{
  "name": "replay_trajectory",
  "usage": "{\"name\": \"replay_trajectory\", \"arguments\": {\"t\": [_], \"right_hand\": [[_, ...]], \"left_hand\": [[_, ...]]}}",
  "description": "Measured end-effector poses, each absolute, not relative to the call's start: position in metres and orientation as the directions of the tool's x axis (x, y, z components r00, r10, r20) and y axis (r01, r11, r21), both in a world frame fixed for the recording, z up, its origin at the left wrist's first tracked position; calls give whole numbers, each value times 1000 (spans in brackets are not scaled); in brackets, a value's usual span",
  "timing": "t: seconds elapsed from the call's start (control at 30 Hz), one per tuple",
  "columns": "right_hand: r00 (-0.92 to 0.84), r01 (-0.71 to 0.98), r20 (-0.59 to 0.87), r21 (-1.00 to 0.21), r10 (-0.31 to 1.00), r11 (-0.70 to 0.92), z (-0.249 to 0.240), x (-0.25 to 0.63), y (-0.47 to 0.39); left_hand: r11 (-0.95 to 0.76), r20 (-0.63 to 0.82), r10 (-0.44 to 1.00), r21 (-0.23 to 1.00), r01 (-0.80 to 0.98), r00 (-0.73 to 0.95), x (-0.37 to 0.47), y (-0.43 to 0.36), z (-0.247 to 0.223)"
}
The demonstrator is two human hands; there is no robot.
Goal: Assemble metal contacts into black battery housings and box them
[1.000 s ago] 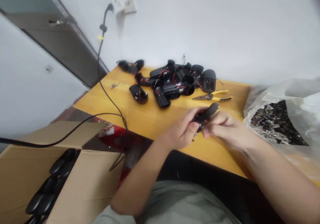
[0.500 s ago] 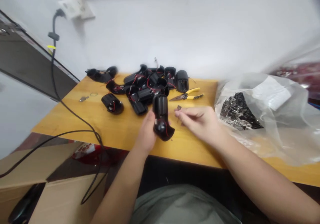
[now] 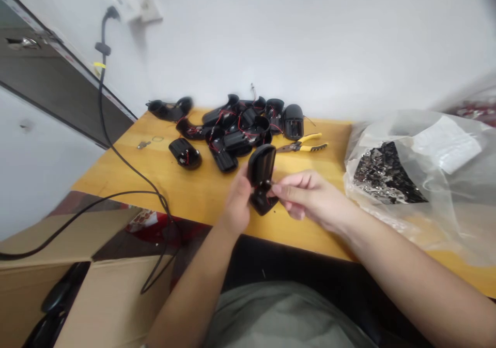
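My left hand [image 3: 237, 199] is closed around a black plastic housing [image 3: 261, 175], holding it tilted above the table. Ribbed inner walls and a red wire show inside it. My right hand [image 3: 302, 195] is pinched at the lower part of this housing, fingertips against its inner side. Between those fingers is a small metal piece [image 3: 270, 183], mostly hidden now. Behind the hands lies a pile of similar black housings [image 3: 236, 140] with red wires. Yellow-handled pliers [image 3: 304, 146] rest on the table right of the pile.
A clear plastic bag [image 3: 461, 198] with many small shiny metal pieces [image 3: 383, 175] sits on the wooden table [image 3: 135, 175] at right. A single housing [image 3: 185, 154] lies left of the pile. A black cable [image 3: 127, 164] hangs before an open cardboard box [image 3: 112, 296].
My right hand has brought the small metal piece left to the housing, which my left hand has turned so its inner side faces right. The view has shifted slightly.
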State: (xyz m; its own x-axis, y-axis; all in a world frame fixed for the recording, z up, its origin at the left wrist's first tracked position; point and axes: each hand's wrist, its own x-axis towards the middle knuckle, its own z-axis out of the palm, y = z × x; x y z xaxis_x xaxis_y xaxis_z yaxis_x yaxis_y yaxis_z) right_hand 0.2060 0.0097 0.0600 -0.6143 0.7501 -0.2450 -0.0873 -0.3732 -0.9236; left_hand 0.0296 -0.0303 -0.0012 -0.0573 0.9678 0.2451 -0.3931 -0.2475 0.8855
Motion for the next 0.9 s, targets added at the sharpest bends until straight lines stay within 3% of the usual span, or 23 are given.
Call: {"name": "replay_trajectory", "arguments": {"t": [0.2, 0.33, 0.67, 0.9], "right_hand": [[-607, -124, -221, -923, 763, -365, 56, 202, 6], [-596, -125, -219, -925, 773, -359, 57, 202, 6], [-546, -167, -168, -938, 821, -303, 56, 198, 5], [-483, -66, -50, -993, 874, -93, 60, 198, 2]], "left_hand": [[-210, 211, 977, 892, -401, -41, 27, -35, -7], [-287, 271, 958, 869, -402, -99, 27, -35, -6], [-314, 313, 948, 876, -367, -63, 26, -35, -11], [-294, 286, 955, 865, -407, -82, 29, -33, -8]]}}
